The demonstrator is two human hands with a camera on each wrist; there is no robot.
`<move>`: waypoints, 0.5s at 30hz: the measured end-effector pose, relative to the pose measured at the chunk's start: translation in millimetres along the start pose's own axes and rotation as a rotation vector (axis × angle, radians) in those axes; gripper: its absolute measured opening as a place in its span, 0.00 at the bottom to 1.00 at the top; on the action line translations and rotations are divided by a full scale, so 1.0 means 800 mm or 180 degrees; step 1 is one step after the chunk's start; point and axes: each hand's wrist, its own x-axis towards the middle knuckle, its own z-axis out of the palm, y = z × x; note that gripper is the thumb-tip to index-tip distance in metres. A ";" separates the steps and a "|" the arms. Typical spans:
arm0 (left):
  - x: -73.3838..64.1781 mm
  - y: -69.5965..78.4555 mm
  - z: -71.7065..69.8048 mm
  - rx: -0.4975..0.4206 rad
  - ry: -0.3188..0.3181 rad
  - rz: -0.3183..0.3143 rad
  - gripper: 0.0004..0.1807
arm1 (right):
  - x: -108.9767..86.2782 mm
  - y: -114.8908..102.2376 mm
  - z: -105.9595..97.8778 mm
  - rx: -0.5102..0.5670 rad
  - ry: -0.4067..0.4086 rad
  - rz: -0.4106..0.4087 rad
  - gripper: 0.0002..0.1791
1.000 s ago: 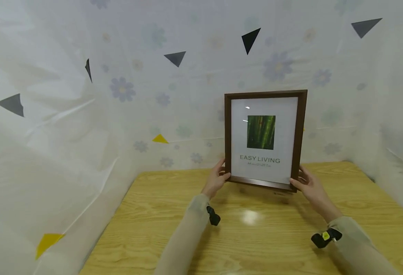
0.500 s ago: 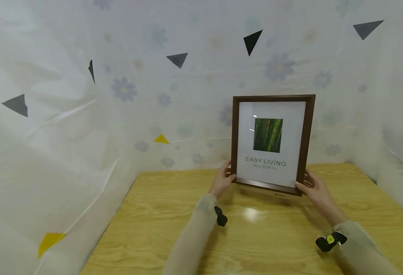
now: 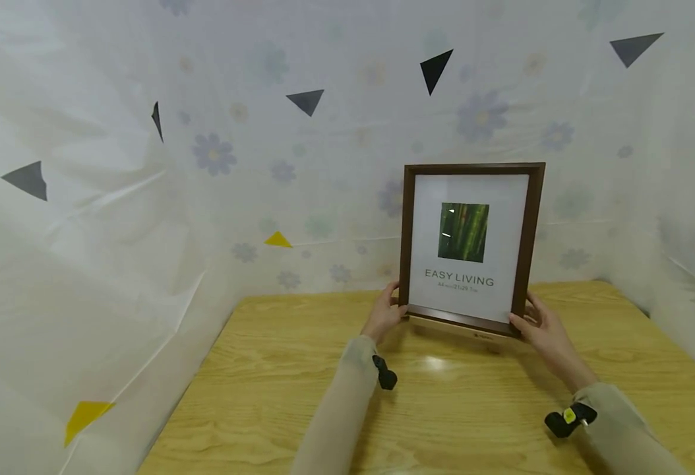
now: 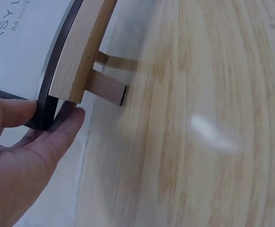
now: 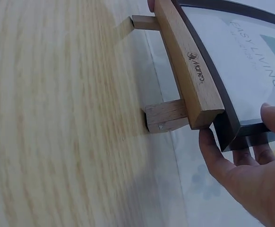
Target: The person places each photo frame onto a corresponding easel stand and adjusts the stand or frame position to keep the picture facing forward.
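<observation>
A dark brown picture frame (image 3: 472,300) stands upright, leaning slightly, towards the table's far side; it shows a bamboo print and the words "EASY LIVING". Directly under its lower edge is a light wooden stand (image 5: 194,78) with a printed logo and two short feet on the tabletop. My left hand (image 3: 384,316) grips the frame's lower left corner, thumb on the front and fingers behind. At the lower right corner my right hand (image 3: 544,333) holds on the same way. In the right wrist view a fingertip (image 5: 206,137) is right at the stand's end.
A wood-grain table (image 3: 442,422) lies under everything. Behind it hangs a pale flower-patterned sheet (image 3: 347,165) bearing black, grey and yellow triangles. Plain whitish sheeting (image 3: 86,264) closes off the left side, and more covers the right.
Both hands have moved right and slightly lower with the picture frame, mostly in the first half second. Since then it has barely shifted, and more of the stand shows beneath it.
</observation>
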 end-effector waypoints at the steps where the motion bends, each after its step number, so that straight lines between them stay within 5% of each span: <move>1: 0.000 -0.001 0.000 -0.0031 0.0003 -0.0024 0.33 | 0.000 0.000 0.000 -0.0014 -0.0025 0.0018 0.43; 8: -0.003 -0.006 0.001 -0.0243 0.0015 -0.0099 0.34 | -0.007 0.002 0.003 -0.0199 -0.0165 0.0287 0.42; 15: -0.002 -0.006 0.001 -0.0275 -0.0009 -0.0093 0.34 | -0.009 0.009 -0.004 0.0337 -0.0274 0.0174 0.41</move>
